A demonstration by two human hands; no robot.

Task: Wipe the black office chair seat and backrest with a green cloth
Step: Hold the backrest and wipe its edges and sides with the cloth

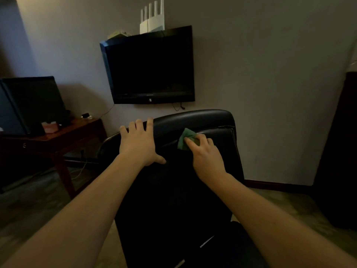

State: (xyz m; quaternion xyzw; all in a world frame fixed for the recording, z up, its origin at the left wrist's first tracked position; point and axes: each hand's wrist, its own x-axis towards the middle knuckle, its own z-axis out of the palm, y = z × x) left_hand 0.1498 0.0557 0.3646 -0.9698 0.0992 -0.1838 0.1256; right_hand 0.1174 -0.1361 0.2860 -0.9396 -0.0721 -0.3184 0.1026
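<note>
Head view, left grip point(138, 144) spread flat on chair backrest point(202, 118), right grip point(207, 153) clutching green cloth point(185, 136) against it.

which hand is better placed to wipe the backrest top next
Right: the right hand holds the crumpled green cloth against the black office chair backrest, while the left hand lies flat on its top edge.

The cloth point(186, 139) was plain green against the glossy, plain black chair point(193, 120). At twelve o'clock the television point(150, 68) was black, with a white router point(152, 22) above it, both against a flat grey wall point(270, 74). At nine o'clock the desk point(63, 132) was reddish brown, and the small box point(50, 127) on it looked pinkish, though the dim light left that uncertain.
</note>
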